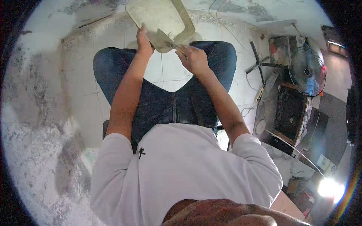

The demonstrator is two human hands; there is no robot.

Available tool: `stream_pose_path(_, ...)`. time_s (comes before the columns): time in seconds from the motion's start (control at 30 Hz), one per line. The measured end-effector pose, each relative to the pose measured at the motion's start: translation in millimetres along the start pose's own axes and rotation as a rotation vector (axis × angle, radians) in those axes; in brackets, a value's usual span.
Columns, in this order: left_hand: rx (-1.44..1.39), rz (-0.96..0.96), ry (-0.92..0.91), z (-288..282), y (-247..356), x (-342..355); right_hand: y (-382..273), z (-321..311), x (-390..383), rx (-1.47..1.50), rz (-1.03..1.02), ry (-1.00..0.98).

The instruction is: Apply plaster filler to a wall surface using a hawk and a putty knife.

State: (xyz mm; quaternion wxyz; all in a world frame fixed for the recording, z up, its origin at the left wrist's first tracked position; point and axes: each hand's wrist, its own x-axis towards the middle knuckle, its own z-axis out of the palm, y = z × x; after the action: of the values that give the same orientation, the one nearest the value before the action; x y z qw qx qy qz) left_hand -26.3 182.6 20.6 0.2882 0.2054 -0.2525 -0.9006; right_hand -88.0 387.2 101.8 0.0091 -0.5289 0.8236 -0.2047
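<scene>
A pale yellowish basin [156, 15] with rounded corners sits between and beyond my knees, a whitish layer inside it. My left hand [144, 40] is closed at its near left rim, thumb up. A flat grey blade-like piece [158, 37] lies across the near end of the basin, beside that hand. Whether my left fingers grip the rim or this piece cannot be told. My right hand [193, 58] is closed, fingers pinched round the end of a thin scraper-like tool [174, 45], which points left toward the grey piece. Most of its handle is hidden in my fingers.
White floor tiles [81, 90] lie around my jeans-clad legs. To the right are a standing fan [308, 71], a dark stand with crossed legs [258, 64], a power strip [259, 94] with cables and a glaring lamp [329, 187]. A stained wall [36, 94] rises at left.
</scene>
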Motion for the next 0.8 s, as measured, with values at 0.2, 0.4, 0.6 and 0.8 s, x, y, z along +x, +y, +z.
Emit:
stream_pose_path(0.2,-0.051,-0.066,0.061,7.6,5.1,-7.5,-5.2,-8.9,0.0,-0.075,0.092,-0.027)
stream_pose_path(0.4,-0.064,-0.016,0.108,4.3,2.8,-1.2,-12.8,-12.6,-3.1,-0.071,0.081,-0.167)
stream_pose_path(0.6,-0.105,-0.001,0.01,1.6,1.4,-2.0,15.9,-17.6,3.3,-0.172,0.305,0.067)
stream_pose_path(0.8,-0.05,0.0,0.161,1.2,-2.7,0.7,-9.8,4.7,-3.8,0.08,0.106,0.15)
